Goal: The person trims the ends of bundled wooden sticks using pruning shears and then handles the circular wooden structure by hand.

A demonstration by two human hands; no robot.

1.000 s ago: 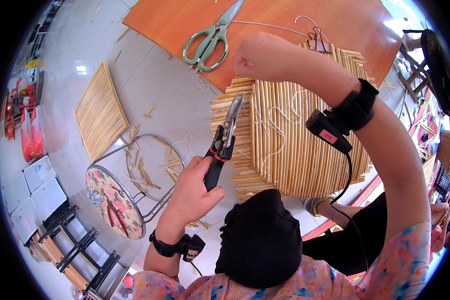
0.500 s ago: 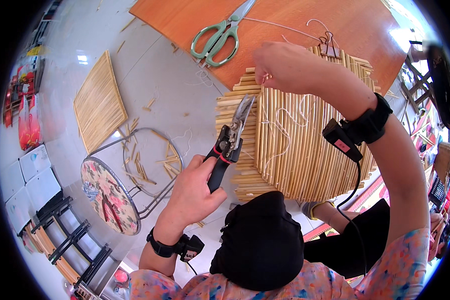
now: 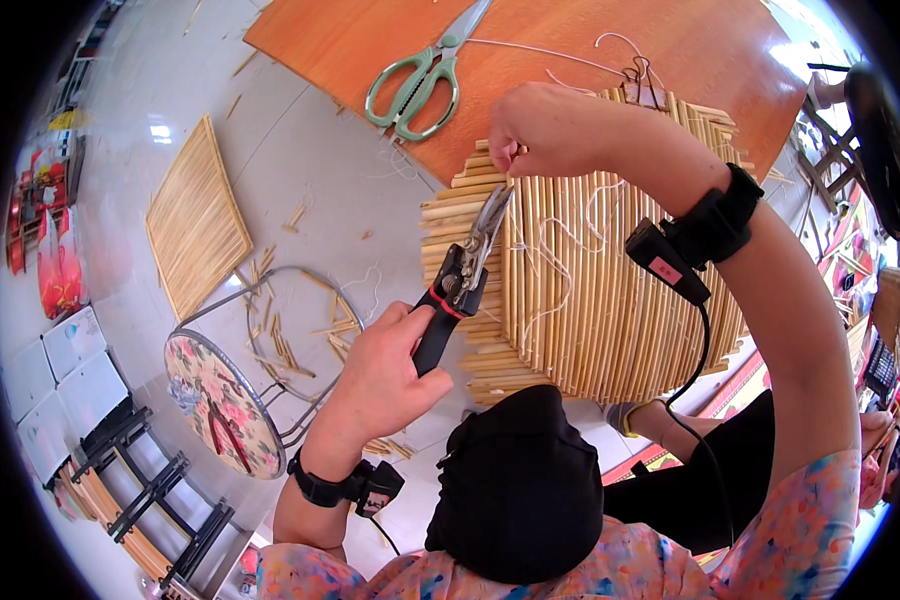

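My left hand [image 3: 400, 365] is wrapped round the black handles of a pair of pruning shears [image 3: 460, 285] with red bands. Their metal blades point up and away, the tips just below the fingers of my right hand [image 3: 535, 130]. That hand is pinched at the upper left edge of a panel of straw-coloured sticks [image 3: 580, 300]; what its fingertips hold is too small to make out. Loose white thread [image 3: 560, 265] lies across the sticks. A binder clip [image 3: 645, 92] grips the panel's far edge.
Green-handled scissors [image 3: 415, 95] lie on an orange-brown wooden board [image 3: 570, 40]. On the left, a flat stick mat [image 3: 200, 220] leans by a tipped stool with a floral seat [image 3: 220, 400]. Cut stick pieces [image 3: 280, 345] are scattered on the tiled floor.
The shears have moved up a little, their tips now closer to my right fingers, and their handles look squeezed nearer together. My right hand keeps its pinch; the whole view has shifted slightly.
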